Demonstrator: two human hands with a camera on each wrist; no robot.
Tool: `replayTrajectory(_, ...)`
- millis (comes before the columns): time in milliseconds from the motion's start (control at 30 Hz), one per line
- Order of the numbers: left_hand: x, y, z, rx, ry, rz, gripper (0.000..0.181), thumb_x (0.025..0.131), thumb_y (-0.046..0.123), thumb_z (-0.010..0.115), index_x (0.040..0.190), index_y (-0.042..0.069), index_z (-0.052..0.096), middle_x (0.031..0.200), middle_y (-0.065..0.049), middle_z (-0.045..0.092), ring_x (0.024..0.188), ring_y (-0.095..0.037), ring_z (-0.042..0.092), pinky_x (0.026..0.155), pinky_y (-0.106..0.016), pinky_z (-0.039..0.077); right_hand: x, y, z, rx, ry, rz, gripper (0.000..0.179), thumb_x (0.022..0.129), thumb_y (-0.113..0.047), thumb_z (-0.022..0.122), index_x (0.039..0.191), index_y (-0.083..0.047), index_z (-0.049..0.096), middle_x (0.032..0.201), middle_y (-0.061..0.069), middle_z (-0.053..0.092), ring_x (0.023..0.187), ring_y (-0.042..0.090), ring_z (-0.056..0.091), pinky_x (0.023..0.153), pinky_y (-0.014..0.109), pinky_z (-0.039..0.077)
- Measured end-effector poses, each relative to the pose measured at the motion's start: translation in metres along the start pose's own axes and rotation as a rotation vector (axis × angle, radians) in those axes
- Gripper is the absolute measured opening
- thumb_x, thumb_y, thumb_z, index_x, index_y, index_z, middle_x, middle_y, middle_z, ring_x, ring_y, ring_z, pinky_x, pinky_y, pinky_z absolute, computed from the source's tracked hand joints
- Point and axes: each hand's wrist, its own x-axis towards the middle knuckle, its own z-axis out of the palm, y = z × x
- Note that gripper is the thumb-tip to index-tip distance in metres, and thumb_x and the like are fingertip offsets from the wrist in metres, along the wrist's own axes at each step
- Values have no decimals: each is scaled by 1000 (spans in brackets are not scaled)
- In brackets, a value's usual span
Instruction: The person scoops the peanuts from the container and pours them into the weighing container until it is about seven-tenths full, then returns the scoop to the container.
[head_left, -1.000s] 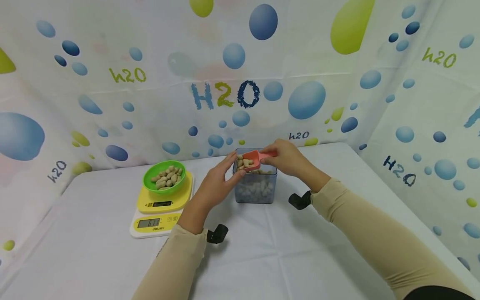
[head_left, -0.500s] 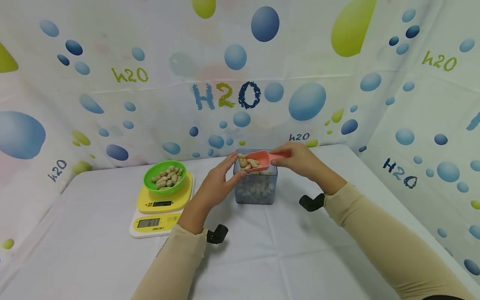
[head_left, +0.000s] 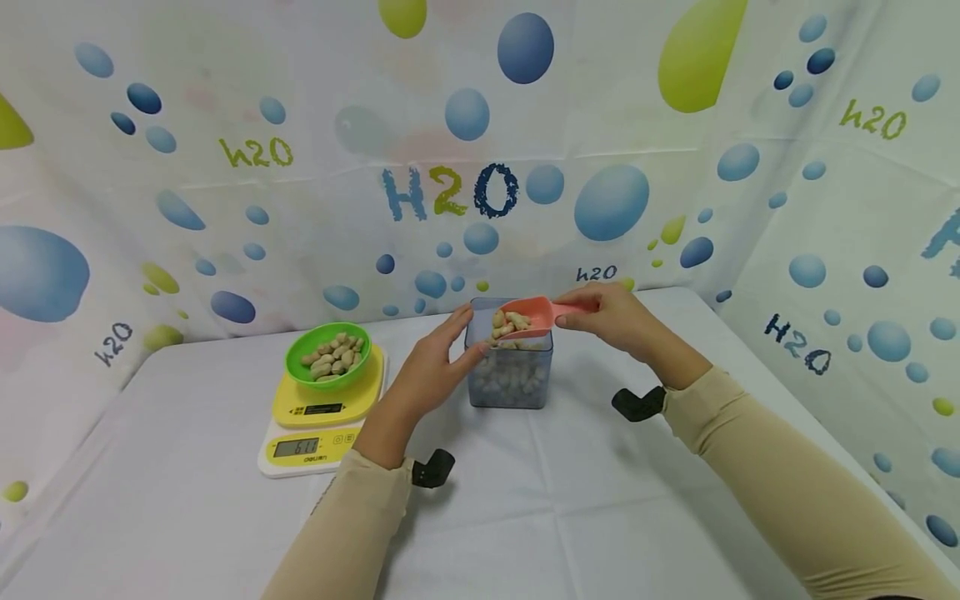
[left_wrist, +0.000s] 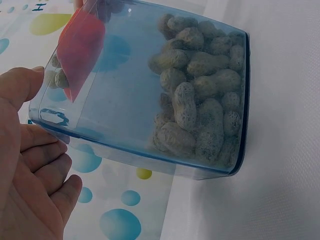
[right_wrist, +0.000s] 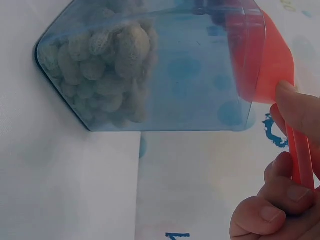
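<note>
In the head view, my right hand (head_left: 615,318) grips the handle of a red-orange scoop (head_left: 542,310) bearing a few peanuts (head_left: 512,322). The scoop is over the mouth of a clear bluish plastic container (head_left: 487,354), its bowl partly below the rim in the right wrist view. Unshelled peanuts (left_wrist: 200,95) fill the container's lower part. My left hand (head_left: 431,367) lies along the container's left side, thumb at the front rim corner and fingers extended towards the back. The left wrist view shows its lower fingers (left_wrist: 47,160) loosely bent, beside the wall.
Left of the container, a yellow and white kitchen scale (head_left: 281,429) carries a green bowl (head_left: 296,375) of peanuts. A white cloth covers the table (head_left: 480,525). Behind it hangs a patterned curtain (head_left: 322,242) with blue and green spots.
My right hand has drawn the scoop to the right across the container's mouth, with peanuts still in it. The left hand, the bowl and the scale keep their places.
</note>
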Motion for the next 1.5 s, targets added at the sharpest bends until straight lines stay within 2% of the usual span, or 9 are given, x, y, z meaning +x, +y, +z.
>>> replayTrajectory(200,-3,2,-4,2,11,-10,69,99,51,51,157,24,25,163,8,22,151,-17,21,120,-46,28,3,-3,2,10,-5,-16,45,90,-33,72,130,-15,65,128,8,60,113,27,56,98,49,51)
replayTrajectory(400,-5,3,-8,42,16,-2,72,99,52,50,158,21,22,164,5,21,151,-18,21,120,-46,26,7,-5,3,1,-11,-17,44,90,-35,72,130,-15,65,126,7,62,112,27,55,96,47,52)
replayTrajectory(500,-8,4,-15,63,27,-6,73,98,53,51,158,21,22,164,4,20,151,-20,21,120,-48,26,7,-9,1,-20,6,-18,44,91,-34,71,130,-14,65,125,9,61,111,28,54,92,45,52)
replayTrajectory(633,-18,-1,-33,106,53,-24,73,98,51,52,158,19,23,164,1,19,151,-23,21,120,-50,26,8,-20,1,-11,12,-29,45,91,-32,71,131,-11,64,126,11,59,110,29,54,92,45,51)
replayTrajectory(800,-37,-14,-60,155,73,-78,75,99,53,50,159,19,20,165,0,17,152,-26,19,119,-54,24,13,-37,5,8,16,-31,46,91,-35,71,131,-13,65,129,10,59,113,28,54,96,48,50)
replayTrajectory(967,-62,-31,-89,195,70,-181,77,97,60,45,159,26,14,166,5,10,152,-31,16,118,-62,18,20,-58,14,27,3,-36,45,90,-36,71,130,-16,66,132,6,59,115,26,52,95,45,51)
replayTrajectory(1133,-87,-51,-112,204,107,-234,76,99,58,44,160,25,12,166,0,10,151,-38,14,117,-63,18,28,-80,28,50,-8,-35,42,90,-37,71,129,-21,67,131,2,58,115,24,50,91,42,51)
replayTrajectory(1300,-101,-71,-120,229,135,-277,76,101,53,43,160,16,12,166,-8,9,150,-41,13,116,-64,18,33,-101,50,88,-19,-40,40,89,-36,72,127,-24,68,131,-2,58,116,22,49,91,41,52)
replayTrajectory(1500,-108,-90,-123,234,168,-311,77,101,50,45,159,11,13,166,-11,10,149,-43,14,116,-66,18,37,-126,84,131,-27,-50,41,88,-36,74,127,-23,68,123,-2,62,108,22,53,84,35,55)
